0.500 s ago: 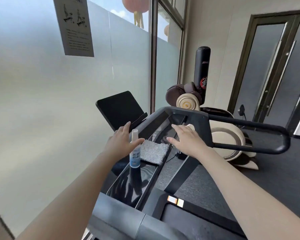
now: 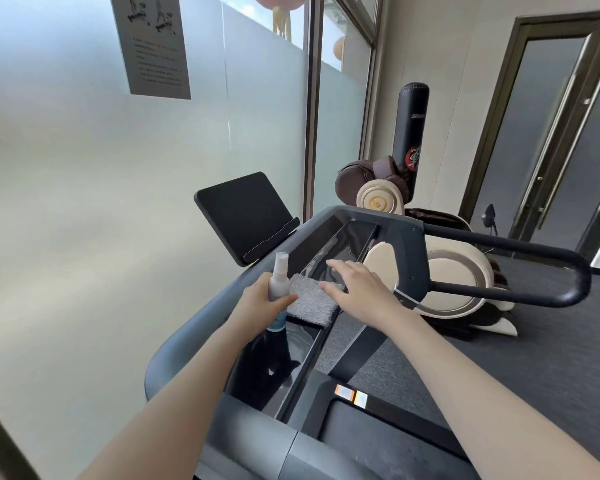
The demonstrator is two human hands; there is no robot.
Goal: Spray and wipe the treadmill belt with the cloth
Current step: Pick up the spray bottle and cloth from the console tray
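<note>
A person's left hand (image 2: 257, 301) curls fingers and thumb around a small spray bottle (image 2: 278, 280), held upright over the left side of the treadmill console (image 2: 406, 244). The grey cloth (image 2: 312, 303) lies flat on the console just beside the bottle, between both hands. The right hand (image 2: 359, 289), fingers straight and holding nothing, is at the cloth's right edge, contact unclear. The treadmill belt (image 2: 378, 445) lies below the console's near end.
</note>
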